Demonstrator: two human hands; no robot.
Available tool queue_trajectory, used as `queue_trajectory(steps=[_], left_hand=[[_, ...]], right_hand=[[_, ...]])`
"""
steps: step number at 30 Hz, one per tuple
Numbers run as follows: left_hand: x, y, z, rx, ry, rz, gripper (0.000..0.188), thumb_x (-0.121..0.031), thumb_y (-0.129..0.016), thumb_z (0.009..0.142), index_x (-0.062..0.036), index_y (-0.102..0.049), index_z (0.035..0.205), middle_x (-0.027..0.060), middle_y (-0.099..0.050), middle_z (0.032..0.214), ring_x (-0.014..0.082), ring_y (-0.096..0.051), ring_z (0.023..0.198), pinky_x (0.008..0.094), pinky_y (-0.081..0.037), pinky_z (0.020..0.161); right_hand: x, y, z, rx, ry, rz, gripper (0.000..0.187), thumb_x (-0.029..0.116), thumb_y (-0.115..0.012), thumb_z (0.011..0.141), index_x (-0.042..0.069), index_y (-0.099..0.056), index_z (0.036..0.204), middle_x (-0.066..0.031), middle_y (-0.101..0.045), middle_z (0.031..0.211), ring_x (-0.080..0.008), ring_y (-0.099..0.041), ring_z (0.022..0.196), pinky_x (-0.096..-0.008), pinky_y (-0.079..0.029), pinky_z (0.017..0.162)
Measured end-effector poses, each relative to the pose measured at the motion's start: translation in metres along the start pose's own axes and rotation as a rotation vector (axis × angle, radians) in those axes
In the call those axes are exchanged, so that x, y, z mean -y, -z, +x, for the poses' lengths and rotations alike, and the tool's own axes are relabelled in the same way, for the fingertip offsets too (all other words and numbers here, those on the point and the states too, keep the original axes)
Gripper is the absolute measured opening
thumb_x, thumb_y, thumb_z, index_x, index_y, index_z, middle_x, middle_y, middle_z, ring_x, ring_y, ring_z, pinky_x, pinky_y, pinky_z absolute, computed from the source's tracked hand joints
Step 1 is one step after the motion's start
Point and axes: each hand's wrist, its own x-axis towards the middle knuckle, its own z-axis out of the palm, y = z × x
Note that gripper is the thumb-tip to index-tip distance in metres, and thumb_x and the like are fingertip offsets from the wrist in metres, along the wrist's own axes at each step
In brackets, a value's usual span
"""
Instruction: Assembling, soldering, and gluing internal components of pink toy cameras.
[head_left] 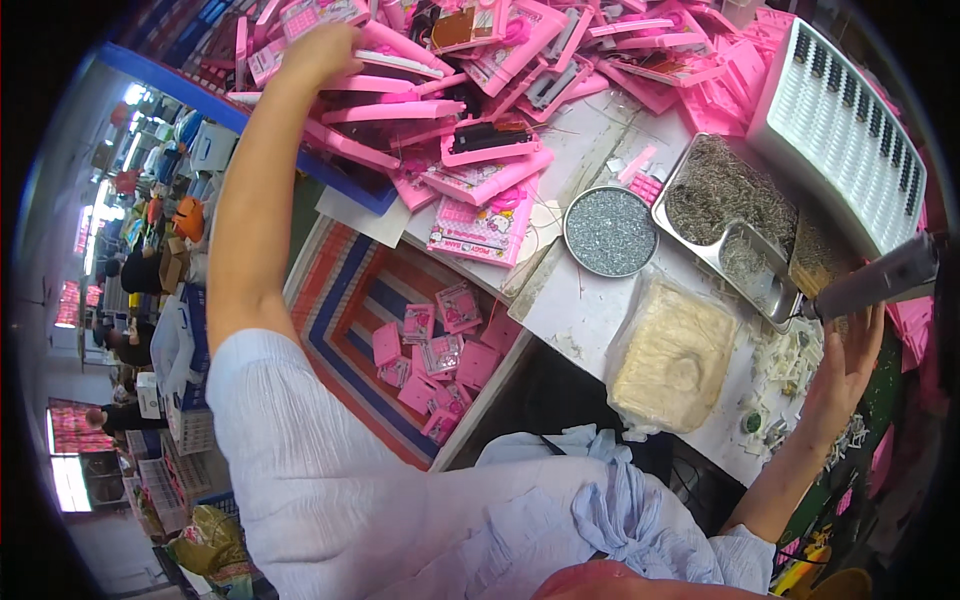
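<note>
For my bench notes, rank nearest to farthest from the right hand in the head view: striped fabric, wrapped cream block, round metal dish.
1. Wrapped cream block, left of the right hand.
2. Round metal dish, farther left.
3. Striped fabric, farthest left.

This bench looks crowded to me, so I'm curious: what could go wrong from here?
The left hand is at a loose, overlapping pile of pink plastic cases, so disturbing one might send others sliding. The right hand appears close to the metal tray of small loose parts; a bump could spill some.
</note>
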Motion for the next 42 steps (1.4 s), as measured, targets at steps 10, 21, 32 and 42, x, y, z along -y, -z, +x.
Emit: queue_trajectory(steps=[10,21,32,42], left_hand=[[0.026,0.045,0.003,-0.416,-0.163,-0.028,0.024,-0.019,-0.067,0.088,-0.0105,-0.073,0.11,0.0184,-0.072,0.1,0.0405,-0.069,0.095,0.0485,-0.054,0.082],[-0.076,0.081,-0.047,-0.579,0.331,-1.337,0.031,-0.023,-0.077,0.092,0.0013,-0.074,0.112,0.002,-0.073,0.089,0.0097,-0.067,0.072,0.0237,-0.052,0.065],[-0.41,0.026,-0.196,0.356,0.269,-2.455,0.044,-0.001,-0.063,0.098,0.0048,-0.049,0.14,0.0103,-0.07,0.113,0.0141,-0.071,0.082,0.0232,-0.06,0.065],[-0.425,0.014,-0.241,0.265,-0.315,-1.28,0.084,-0.028,-0.075,0.091,0.0058,-0.033,0.155,0.0138,-0.068,0.072,0.0243,-0.065,0.056,0.0352,-0.051,0.054]], right_hand=[[0.0,0.018,-0.026,-0.1,0.011,-0.205,0.078,0.015,-0.072,0.091,0.004,-0.033,0.158,-0.0151,-0.042,0.157,-0.0275,-0.041,0.144,-0.0471,-0.035,0.117],[-0.006,-0.024,-0.054,0.456,-0.057,-0.007,0.048,0.003,-0.07,0.086,-0.001,-0.06,0.133,-0.0123,-0.063,0.129,-0.0213,-0.061,0.122,-0.0339,-0.051,0.097],[-0.028,-0.053,-0.044,0.372,-0.523,0.766,0.047,0.029,-0.052,0.108,-0.002,-0.049,0.144,-0.0103,-0.06,0.137,-0.0141,-0.058,0.123,-0.0307,-0.046,0.105],[-0.029,-0.019,-0.107,0.327,-0.444,-0.462,0.03,0.012,-0.063,0.099,-0.001,-0.06,0.125,-0.0058,-0.067,0.073,-0.0126,-0.063,0.062,-0.0312,-0.048,0.058]])
